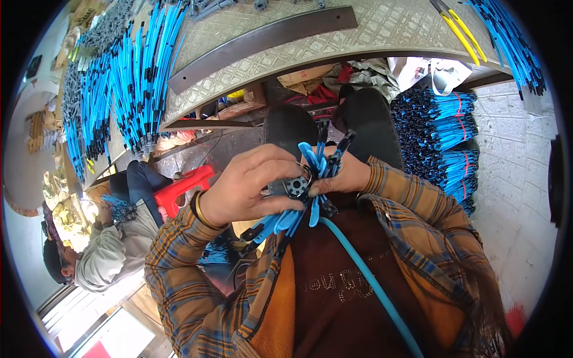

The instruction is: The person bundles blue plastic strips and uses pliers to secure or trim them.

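Note:
In front of my chest I hold a small dark round hub (pixel 296 187) with holes in its face. My left hand (pixel 253 182) curls around its left side, fingers and thumb bent onto it. My right hand (pixel 345 173) grips blue strips (pixel 323 167) with black ends, its thumb pressed beside the hub. More blue strips (pixel 289 222) stick out below my left fingers. A long light-blue tube (pixel 370 274) runs from just under the hands down across my dark shirt. How the strips join the hub is partly hidden by my fingers.
A patterned table (pixel 394 30) curves ahead, bearing a dark metal bar (pixel 262 45), yellow-handled pliers (pixel 459 30) and heaps of blue rods (pixel 134 77). Bundled blue rods (pixel 450 131) are stacked by the white wall at right. At left, a person (pixel 110 250) sits near a red stool (pixel 185 190).

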A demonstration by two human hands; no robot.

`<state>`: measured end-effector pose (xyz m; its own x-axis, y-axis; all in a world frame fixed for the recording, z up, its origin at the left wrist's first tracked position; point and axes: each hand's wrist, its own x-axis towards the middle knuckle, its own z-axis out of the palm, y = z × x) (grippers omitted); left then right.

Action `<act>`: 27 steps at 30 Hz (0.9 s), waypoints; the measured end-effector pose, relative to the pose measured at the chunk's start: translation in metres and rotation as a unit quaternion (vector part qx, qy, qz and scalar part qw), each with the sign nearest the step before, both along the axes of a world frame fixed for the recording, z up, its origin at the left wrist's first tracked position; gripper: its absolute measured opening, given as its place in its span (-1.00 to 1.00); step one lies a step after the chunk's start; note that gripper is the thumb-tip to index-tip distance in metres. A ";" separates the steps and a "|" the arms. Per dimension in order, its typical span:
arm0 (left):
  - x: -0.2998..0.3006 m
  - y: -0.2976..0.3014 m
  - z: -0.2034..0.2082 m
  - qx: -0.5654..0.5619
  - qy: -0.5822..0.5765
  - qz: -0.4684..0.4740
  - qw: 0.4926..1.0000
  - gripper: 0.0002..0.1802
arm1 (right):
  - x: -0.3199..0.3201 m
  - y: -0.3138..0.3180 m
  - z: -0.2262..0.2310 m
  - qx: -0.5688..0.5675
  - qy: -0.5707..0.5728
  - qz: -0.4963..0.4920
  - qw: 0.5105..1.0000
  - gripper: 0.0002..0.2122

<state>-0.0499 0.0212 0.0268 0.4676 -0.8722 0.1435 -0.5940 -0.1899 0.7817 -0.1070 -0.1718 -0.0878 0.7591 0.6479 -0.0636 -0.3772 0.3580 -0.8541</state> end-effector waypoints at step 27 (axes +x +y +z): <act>-0.029 0.003 -0.009 -0.074 0.067 0.089 0.991 -0.71 | -0.013 0.000 -0.020 -0.020 -0.060 -0.017 0.998 -0.38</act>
